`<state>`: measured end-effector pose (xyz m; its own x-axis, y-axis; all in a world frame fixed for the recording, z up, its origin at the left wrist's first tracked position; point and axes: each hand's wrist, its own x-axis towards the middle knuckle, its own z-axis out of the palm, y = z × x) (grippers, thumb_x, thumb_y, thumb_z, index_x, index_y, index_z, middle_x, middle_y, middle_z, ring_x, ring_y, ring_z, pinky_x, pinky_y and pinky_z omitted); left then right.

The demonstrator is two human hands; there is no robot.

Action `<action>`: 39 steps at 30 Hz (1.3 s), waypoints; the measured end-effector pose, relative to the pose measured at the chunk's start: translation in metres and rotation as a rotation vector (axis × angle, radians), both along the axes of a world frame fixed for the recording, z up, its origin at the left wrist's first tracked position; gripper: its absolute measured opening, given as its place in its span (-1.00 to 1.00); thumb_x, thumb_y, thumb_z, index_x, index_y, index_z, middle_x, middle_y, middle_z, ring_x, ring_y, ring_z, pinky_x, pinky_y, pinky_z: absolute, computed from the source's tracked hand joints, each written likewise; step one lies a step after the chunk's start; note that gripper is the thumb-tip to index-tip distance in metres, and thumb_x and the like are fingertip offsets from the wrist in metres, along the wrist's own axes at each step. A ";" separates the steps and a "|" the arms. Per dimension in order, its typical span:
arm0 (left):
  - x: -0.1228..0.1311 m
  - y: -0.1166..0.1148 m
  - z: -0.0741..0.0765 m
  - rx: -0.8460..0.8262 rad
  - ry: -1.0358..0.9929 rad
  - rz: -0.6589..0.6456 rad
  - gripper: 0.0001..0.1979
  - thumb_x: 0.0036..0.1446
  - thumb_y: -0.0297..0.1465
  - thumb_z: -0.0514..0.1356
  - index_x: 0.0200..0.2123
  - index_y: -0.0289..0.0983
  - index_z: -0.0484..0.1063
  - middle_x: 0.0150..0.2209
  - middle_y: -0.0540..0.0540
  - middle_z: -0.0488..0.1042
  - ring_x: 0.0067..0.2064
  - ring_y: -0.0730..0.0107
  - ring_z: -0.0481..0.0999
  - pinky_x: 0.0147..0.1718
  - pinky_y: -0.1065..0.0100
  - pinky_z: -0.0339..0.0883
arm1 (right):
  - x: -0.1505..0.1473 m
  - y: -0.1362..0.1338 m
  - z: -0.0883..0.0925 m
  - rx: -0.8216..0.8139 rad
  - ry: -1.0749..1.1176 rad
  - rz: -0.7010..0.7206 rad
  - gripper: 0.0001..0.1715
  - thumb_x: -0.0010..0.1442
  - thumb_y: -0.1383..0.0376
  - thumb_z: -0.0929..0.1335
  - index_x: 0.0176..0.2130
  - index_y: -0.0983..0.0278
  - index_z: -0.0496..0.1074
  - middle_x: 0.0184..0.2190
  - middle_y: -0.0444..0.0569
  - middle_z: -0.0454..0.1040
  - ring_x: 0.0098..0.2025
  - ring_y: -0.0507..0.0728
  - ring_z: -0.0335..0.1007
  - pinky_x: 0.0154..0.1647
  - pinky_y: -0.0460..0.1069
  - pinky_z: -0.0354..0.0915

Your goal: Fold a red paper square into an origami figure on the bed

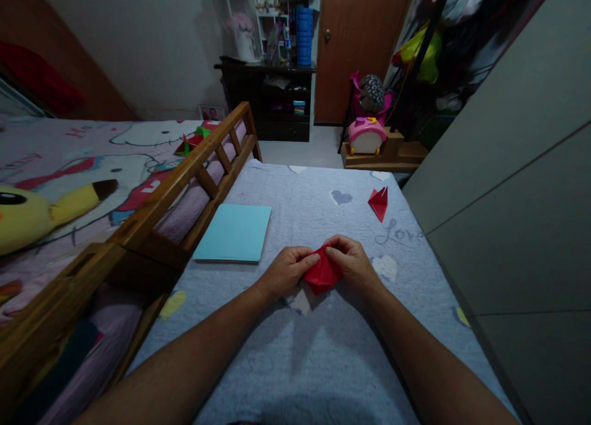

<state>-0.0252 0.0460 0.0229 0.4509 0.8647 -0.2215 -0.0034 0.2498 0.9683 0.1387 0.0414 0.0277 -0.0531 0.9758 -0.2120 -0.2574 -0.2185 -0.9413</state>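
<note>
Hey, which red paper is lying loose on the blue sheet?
The loose paper near the word Love; the other paper is held by left hand and right hand.

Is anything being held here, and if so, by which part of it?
Yes, a folded red paper: the left grip pinches its upper left side, the right grip its upper right side.
</note>
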 end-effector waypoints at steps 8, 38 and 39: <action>-0.002 0.002 -0.005 0.021 0.044 -0.009 -0.61 0.02 -0.10 0.31 -0.41 -0.37 0.52 -0.53 0.01 0.40 -0.51 0.52 0.26 -0.52 0.46 0.08 | -0.001 0.000 0.005 0.006 -0.047 0.002 -0.87 -0.14 0.27 0.43 -0.49 0.27 0.45 -0.61 -0.21 0.39 -0.58 -0.02 0.22 -0.54 -0.10 0.13; 0.003 -0.002 0.000 0.040 -0.012 0.049 -0.55 0.02 -0.04 0.29 -0.49 -0.37 0.49 -0.55 0.01 0.36 -0.50 0.51 0.25 -0.50 0.46 0.11 | -0.002 0.000 0.001 0.076 -0.137 0.038 -0.87 -0.09 0.24 0.44 -0.50 0.26 0.49 -0.59 -0.18 0.41 -0.54 0.00 0.24 -0.50 -0.09 0.12; 0.003 -0.002 0.000 0.050 -0.006 0.049 -0.55 0.03 -0.04 0.29 -0.49 -0.37 0.49 -0.55 0.01 0.36 -0.49 0.50 0.25 -0.50 0.46 0.12 | -0.002 0.000 0.001 0.074 -0.135 0.036 -0.87 -0.10 0.24 0.44 -0.50 0.26 0.49 -0.60 -0.18 0.40 -0.54 0.00 0.23 -0.50 -0.08 0.12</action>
